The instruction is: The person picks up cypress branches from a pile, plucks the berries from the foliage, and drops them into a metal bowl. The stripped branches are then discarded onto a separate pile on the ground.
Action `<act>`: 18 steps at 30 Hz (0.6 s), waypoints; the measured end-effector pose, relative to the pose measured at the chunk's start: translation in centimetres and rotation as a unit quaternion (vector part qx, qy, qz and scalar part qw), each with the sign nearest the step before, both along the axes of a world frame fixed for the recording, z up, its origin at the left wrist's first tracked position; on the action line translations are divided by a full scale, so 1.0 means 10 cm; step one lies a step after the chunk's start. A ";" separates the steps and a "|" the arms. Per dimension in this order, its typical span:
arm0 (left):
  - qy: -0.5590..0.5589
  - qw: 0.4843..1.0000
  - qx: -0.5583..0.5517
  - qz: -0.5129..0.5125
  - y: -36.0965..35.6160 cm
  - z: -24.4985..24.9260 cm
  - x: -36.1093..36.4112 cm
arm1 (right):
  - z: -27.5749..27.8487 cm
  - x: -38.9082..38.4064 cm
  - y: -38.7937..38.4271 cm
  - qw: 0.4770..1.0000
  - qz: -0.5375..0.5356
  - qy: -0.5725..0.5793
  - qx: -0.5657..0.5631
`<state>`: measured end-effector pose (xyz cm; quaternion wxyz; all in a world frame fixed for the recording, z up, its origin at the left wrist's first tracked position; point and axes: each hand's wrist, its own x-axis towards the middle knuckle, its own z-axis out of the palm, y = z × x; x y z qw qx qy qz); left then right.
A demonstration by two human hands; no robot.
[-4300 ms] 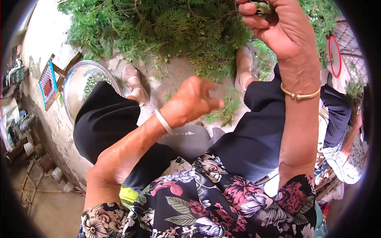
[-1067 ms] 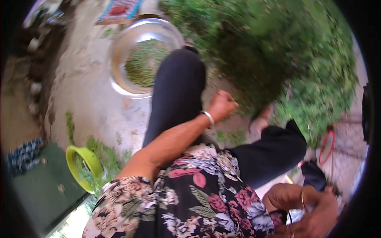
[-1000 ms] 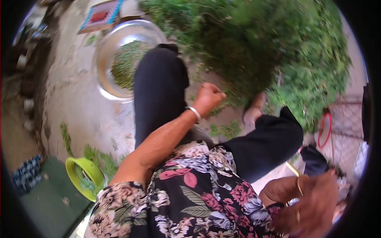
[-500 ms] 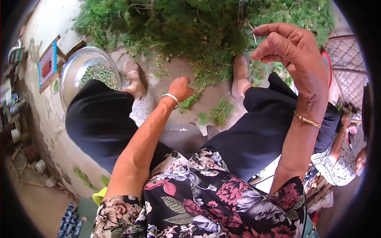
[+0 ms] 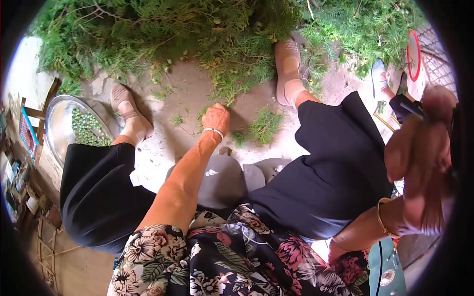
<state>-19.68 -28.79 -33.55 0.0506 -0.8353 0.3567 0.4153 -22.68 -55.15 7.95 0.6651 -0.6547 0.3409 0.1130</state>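
Observation:
My left hand (image 5: 216, 118) is low over the ground between my feet, its fingers curled closed. Bits of green show at its edge; what it holds, if anything, is hidden. Just beyond it lie sprigs at the edge of a large heap of leafy branches (image 5: 163, 34). A loose green sprig (image 5: 265, 125) rests on the ground to its right. My right hand (image 5: 424, 163) is raised at the far right, smeared by motion, so its fingers and contents are unclear. A metal basin (image 5: 55, 123) with small green pieces (image 5: 89, 127) stands beyond my left knee.
My shoes (image 5: 129, 111) stand apart on the ground. A wooden frame with a patterned seat (image 5: 27, 133) is left of the basin. At the right are another person's shoe (image 5: 379, 79), a red-rimmed round object (image 5: 418, 54) and wire mesh (image 5: 439, 64). A green object (image 5: 387, 269) is lower right.
The view has shifted. My right hand has moved down and outward from above the right knee to the far right edge. My left hand stays low near the sprigs, still closed.

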 end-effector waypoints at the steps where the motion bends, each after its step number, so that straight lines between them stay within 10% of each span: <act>1: -0.033 0.999 0.017 -0.031 0.01 -0.09 -0.01 | -0.06 -0.04 0.02 1.000 -0.018 -0.020 0.004; 9: 0.190 0.959 -0.166 -0.126 -0.05 0.01 -0.34 | -0.16 -0.32 0.04 0.999 -0.031 -0.014 0.000; 18: -0.118 0.943 -0.250 -0.185 -1.30 0.17 0.49 | -0.14 -0.27 -0.08 0.996 -0.021 -0.076 0.052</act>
